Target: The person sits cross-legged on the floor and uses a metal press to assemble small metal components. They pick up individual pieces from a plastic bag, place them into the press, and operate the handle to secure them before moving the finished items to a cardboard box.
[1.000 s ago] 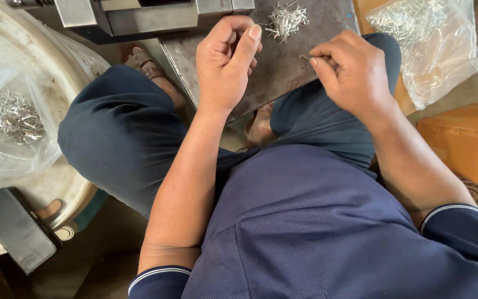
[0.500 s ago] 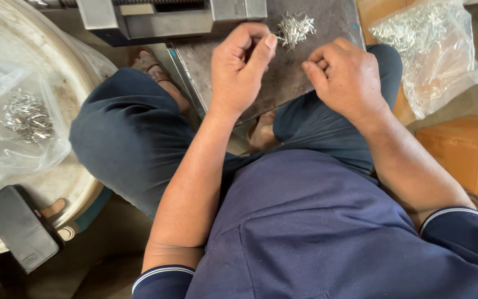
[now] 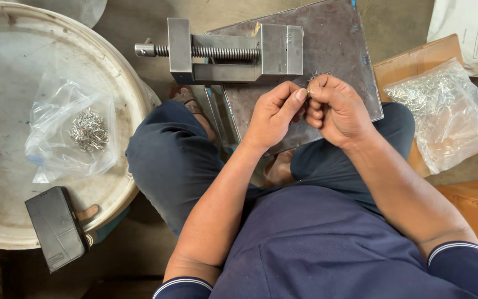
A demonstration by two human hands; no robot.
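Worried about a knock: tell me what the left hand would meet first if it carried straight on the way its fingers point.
The left hand points up-right; its fingertips already touch the right hand. Past that, probably the steel plate; depth is unclear.

- Left hand (image 3: 272, 113) and right hand (image 3: 336, 111) together over grey metal plate (image 3: 338, 50), fingertips pinching small metal pieces (image 3: 315, 77).
- Steel vise (image 3: 228, 51) just beyond.
- Bag of metal parts (image 3: 78, 133) on round white lid (image 3: 6, 66).

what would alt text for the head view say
Seen from above, a seated person's left hand and right hand meet fingertip to fingertip on small metal pieces above a steel plate bearing a vise. Bags of similar parts lie on a round lid and a box.
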